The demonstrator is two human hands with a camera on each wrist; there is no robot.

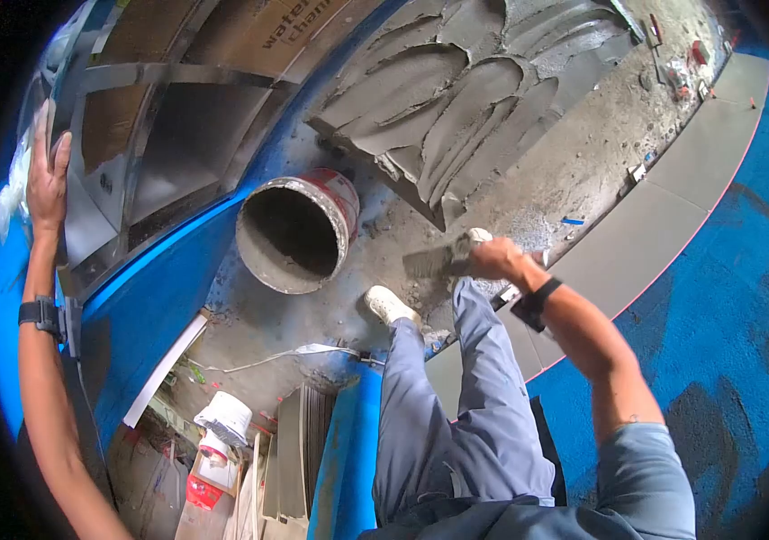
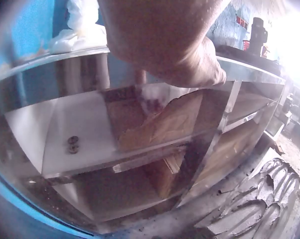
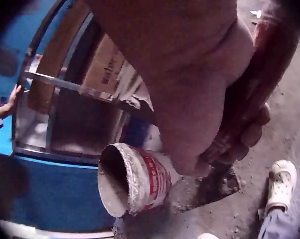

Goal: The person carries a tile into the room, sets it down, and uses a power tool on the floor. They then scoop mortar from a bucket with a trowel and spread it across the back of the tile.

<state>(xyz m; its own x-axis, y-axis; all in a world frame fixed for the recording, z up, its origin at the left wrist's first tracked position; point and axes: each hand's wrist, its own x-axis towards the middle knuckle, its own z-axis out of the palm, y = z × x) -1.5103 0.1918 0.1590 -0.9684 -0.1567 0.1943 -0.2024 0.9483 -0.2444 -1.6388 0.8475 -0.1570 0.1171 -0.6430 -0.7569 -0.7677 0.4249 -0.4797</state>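
My right hand grips the reddish-brown handle of a trowel, its fingers wrapped round it. The trowel's flat blade, smeared grey, is low over the dirty concrete floor, beside the white clogs. Left of it stands a mortar-crusted bucket, white with red print, its inside dark. My left hand rests on the top edge of a metal-framed cabinet, fingers straight in the head view. Beyond the bucket, wet grey mortar lies spread in curved ridges.
Grey tiles form a curved border on the right, next to a blue floor. Cardboard fills part of the cabinet. At lower left are a white tub and stacked boards. Small debris lies at the far right.
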